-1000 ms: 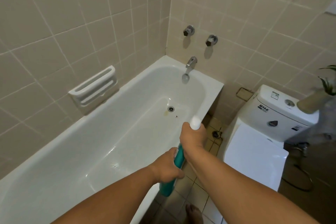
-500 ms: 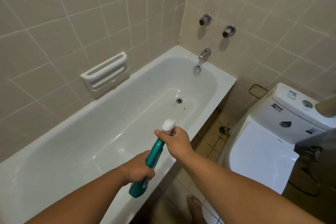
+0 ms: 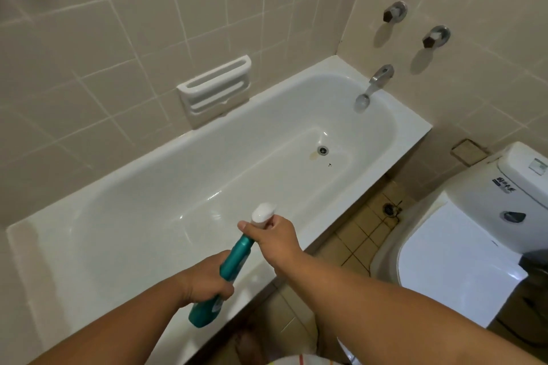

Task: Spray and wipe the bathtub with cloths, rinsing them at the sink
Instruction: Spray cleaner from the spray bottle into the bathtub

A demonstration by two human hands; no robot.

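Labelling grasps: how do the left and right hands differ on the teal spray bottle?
The left hand wraps the lower body of the teal plastic spray bottle; the right hand grips its neck, under the white spray head. The left hand sits lower and nearer the camera, the right hand farther out. Both hold the same bottle.

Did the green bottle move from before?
Yes. The green bottle has moved away from the drain, back along the bathtub toward its middle.

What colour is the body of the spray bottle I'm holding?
Teal, with a white spray head; the plastic spray bottle shows best in the head view.
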